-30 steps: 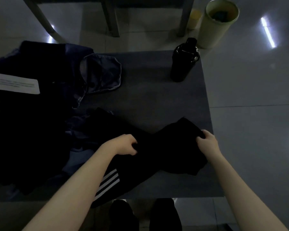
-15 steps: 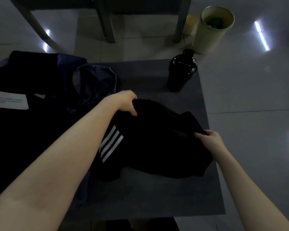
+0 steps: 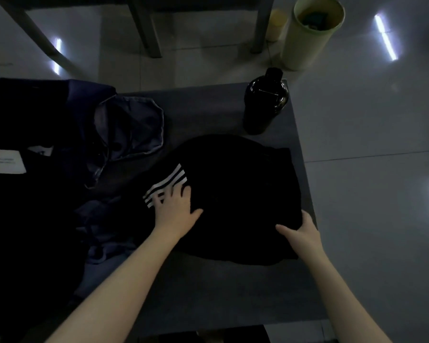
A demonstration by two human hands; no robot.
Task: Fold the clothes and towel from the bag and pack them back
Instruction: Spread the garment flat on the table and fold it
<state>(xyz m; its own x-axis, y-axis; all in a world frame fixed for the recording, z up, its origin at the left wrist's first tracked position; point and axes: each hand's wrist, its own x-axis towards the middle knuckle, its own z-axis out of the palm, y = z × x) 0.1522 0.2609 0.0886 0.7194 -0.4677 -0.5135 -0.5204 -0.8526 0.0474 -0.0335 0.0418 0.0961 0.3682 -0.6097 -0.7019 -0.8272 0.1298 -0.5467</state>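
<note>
Now folded into a rounded bundle, the soft black fabric garment with three white stripes [image 3: 233, 194] lies on the right half of the matte dark grey desk [image 3: 208, 288]; half a second ago its flap was lifted mid-fold. On the stripes the left hand [image 3: 175, 209] presses flat, grip wide, while the right hand [image 3: 300, 231] pinches the near right edge. Just left lies crumpled blue denim clothing [image 3: 131, 129].

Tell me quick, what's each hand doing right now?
Left hand: open, pressing flat on the black garment.
Right hand: closed on the black garment's right edge, thumb on top.
</note>
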